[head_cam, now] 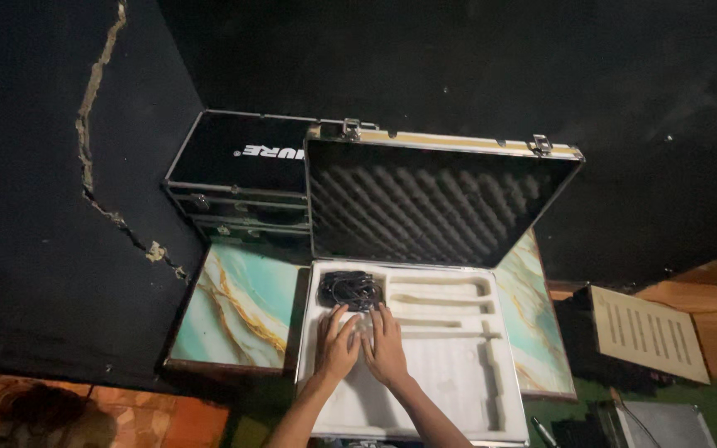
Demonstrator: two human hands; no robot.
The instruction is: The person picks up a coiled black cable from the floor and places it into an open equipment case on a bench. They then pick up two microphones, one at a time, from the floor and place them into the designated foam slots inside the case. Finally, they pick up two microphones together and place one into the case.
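Observation:
An open metal-edged case (491,406) lies in front of me, its white foam insert cut into long slots and pockets. The raised lid (425,203) is lined with dark egg-crate foam. A bundle of black cable (348,289) fills the top-left pocket. My left hand (335,347) and my right hand (387,347) rest side by side, palms down, on the foam just below that bundle, fingertips near it. Something pale shows between the hands; I cannot tell what it is. Neither hand visibly grips anything.
The case sits on a low table with a teal and gold marble-pattern top (238,311). A closed black case (238,178) stands behind at the left. Black walls surround, with a crack (93,116) on the left one. A pale slotted panel (649,332) lies at right.

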